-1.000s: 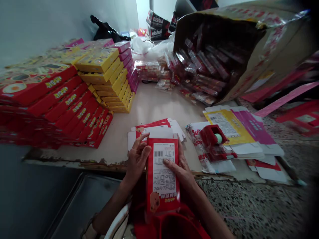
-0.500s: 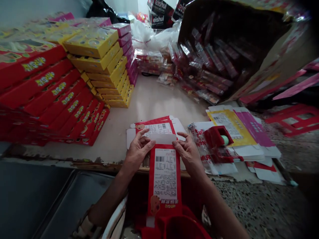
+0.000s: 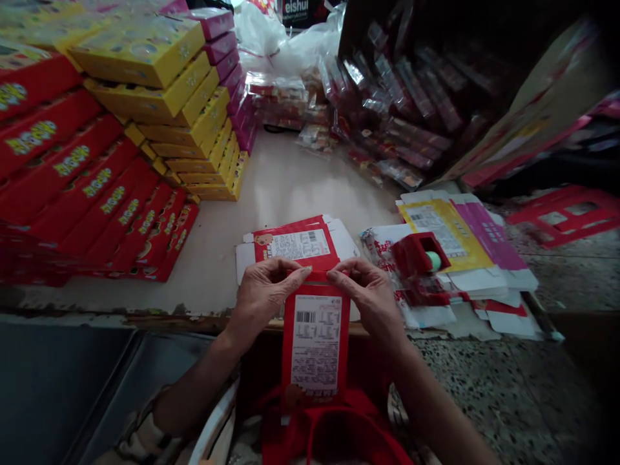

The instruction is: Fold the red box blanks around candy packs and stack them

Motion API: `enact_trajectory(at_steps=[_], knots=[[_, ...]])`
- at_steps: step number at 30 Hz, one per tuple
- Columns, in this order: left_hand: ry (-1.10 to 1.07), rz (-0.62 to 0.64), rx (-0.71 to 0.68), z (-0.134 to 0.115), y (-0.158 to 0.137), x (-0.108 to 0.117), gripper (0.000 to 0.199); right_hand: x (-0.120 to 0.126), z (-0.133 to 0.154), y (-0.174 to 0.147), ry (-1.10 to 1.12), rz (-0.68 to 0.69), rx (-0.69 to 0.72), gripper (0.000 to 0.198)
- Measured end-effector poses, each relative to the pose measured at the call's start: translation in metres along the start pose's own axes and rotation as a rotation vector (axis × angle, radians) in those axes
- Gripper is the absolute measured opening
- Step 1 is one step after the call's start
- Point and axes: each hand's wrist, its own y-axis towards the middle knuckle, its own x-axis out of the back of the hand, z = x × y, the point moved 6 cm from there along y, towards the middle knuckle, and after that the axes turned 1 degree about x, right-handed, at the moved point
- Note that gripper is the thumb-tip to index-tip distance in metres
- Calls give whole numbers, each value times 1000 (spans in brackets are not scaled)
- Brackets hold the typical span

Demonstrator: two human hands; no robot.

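A red carton (image 3: 316, 342) with a white printed label and barcode hangs over the table's front edge, its lower end near my lap. My left hand (image 3: 268, 287) pinches the left side of its top flap between thumb and fingers. The right side of that flap is pinched by my right hand (image 3: 365, 290). The flap shows as a narrow red strip between my two thumbs. Just beyond my fingers, flat red cartons (image 3: 295, 244) with white flaps lie on the table.
Stacks of red boxes (image 3: 92, 174), yellow boxes (image 3: 194, 110) and purple boxes (image 3: 232, 71) rise at left. A cardboard box (image 3: 527, 110) spills wrapped packets (image 3: 387, 129) at the back right. A red tape dispenser (image 3: 420, 261) stands beside flat yellow cartons (image 3: 443, 232).
Both hands have closed in on the carton's top flap. Its pale inner face showed before; now a red strip shows. The view has tilted downward a little.
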Motion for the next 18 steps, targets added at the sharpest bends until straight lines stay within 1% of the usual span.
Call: enact_trajectory(at_steps=[2, 4, 6, 8, 10, 11, 12, 14, 15, 16, 17, 18], knots=[[26, 28, -28, -4, -2, 2, 31, 2, 3, -2, 5, 2, 10, 21], [6, 84, -38, 0, -6, 6, 30, 7, 0, -6, 19, 5, 15, 18], [-38, 155, -46, 9, -11, 9, 30, 10, -10, -10, 39, 35, 6, 17], [-74, 217, -48, 19, -18, 8, 31, 11, -20, -16, 26, 73, 6, 23], [-99, 248, -23, 27, -25, 3, 36, 12, -21, -24, -70, 77, 59, 21], [-106, 242, -5, 30, -28, 0, 37, 13, -16, -30, -144, 78, 117, 20], [-112, 222, 8, 30, -31, -4, 38, 15, -7, -37, -226, 95, 181, 24], [-117, 176, 10, 25, -32, -13, 38, 24, 18, -50, -375, 134, 278, 41], [-114, 155, -1, 20, -32, -17, 38, 38, 32, -55, -431, 94, 306, 48], [-109, 138, -18, 14, -30, -22, 38, 58, 48, -59, -477, -11, 319, 51], [-101, 125, -40, 7, -28, -26, 37, 85, 63, -63, -520, -167, 321, 49], [-91, 115, -66, -1, -25, -31, 36, 115, 76, -66, -563, -358, 314, 46]])
